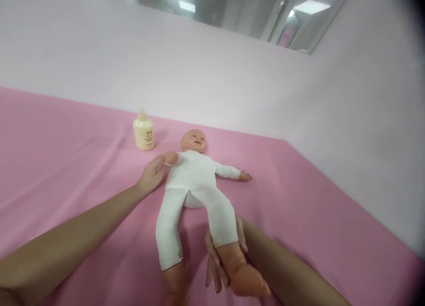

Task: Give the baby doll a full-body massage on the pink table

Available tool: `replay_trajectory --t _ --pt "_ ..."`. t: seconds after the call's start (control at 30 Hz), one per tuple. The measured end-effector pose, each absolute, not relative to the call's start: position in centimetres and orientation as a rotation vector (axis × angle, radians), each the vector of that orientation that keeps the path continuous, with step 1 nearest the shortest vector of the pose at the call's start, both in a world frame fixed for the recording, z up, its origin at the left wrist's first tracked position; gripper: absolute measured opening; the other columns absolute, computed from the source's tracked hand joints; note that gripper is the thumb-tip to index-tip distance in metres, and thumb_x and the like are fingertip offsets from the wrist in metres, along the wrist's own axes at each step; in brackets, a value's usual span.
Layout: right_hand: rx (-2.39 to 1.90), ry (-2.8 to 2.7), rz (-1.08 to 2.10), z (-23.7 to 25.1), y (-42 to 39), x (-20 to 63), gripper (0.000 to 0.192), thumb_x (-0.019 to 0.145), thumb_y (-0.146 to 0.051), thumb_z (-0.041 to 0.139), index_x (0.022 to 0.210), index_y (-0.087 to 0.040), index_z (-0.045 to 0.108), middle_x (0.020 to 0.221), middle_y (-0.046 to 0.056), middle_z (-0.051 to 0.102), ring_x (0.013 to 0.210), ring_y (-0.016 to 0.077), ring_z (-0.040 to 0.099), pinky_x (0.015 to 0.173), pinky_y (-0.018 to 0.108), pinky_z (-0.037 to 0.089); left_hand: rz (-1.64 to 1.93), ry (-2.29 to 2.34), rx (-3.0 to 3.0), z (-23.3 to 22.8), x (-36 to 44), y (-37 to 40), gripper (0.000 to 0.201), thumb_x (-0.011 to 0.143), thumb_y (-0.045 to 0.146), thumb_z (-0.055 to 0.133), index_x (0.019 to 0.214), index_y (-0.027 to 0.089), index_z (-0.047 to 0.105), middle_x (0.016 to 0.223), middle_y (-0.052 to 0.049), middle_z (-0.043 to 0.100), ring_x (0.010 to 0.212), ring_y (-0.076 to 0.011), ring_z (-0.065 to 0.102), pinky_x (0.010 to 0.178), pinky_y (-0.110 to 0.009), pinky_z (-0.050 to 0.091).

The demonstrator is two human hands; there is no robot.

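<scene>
Item 1: my right hand (223,257), cupped under doll (195,182) lower leg, 6 o'clock. Item 2: my left hand (152,174), fingers loose, touching doll wrist, 10 o'clock. Doll supine, dressed, on pink table (66,164). Lotion bottle (144,130) at 11 o'clock, capped, untouched.

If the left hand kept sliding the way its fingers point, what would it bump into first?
The left hand points at the doll; it would likely meet the doll's bent arm first, since the fingertips already seem to touch it.

Only the bottle (144,131) stands just beyond the doll (194,186); wide pink cloth (59,164) lies open left and right.
</scene>
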State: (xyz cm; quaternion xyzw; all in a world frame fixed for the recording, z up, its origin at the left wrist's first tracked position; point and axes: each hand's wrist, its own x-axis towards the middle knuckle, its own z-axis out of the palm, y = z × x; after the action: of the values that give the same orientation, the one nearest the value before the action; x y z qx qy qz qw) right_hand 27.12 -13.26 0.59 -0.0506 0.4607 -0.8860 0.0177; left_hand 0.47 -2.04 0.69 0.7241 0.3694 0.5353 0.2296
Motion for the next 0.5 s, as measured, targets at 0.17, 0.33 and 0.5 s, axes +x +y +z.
replay_trajectory --t 0.17,0.33,0.5 --pt "0.207 1.325 -3.301 1.4 -13.4 27.4 0.05 0.073 -0.057 0.07 0.095 -0.013 0.062 0.08 0.005 0.07 0.078 0.0183 0.068 0.088 0.038 0.053 1.354 0.836 2.55 0.1 0.7 -1.9 0.04 0.096 0.017 0.039 0.126 0.028 0.063 0.132 -0.004 0.065 0.132 -0.0209 0.052 0.109 -0.044 0.042" --pt "0.592 1.365 -3.429 1.8 -13.2 26.2 0.048 0.075 -0.052 0.064 0.095 -0.009 0.062 0.081 0.008 0.067 0.075 0.0188 0.065 0.077 0.036 0.053 1.387 0.871 2.546 0.1 0.8 -1.8 0.04 0.095 0.016 0.04 0.127 0.027 0.062 0.132 -0.004 0.065 0.128 -0.0205 0.054 0.109 -0.044 0.043" --pt "-0.117 1.329 -3.302 0.6 -12.8 26.4 0.055 0.071 -0.059 0.07 0.099 -0.011 0.065 0.077 0.007 0.071 0.071 0.0195 0.068 0.073 0.035 0.056 1.49 0.983 2.2 0.9 0.8 -2.3 0.039 0.093 0.024 0.047 0.131 0.022 0.056 0.135 -0.009 0.06 0.128 -0.023 0.052 0.112 -0.044 0.039"
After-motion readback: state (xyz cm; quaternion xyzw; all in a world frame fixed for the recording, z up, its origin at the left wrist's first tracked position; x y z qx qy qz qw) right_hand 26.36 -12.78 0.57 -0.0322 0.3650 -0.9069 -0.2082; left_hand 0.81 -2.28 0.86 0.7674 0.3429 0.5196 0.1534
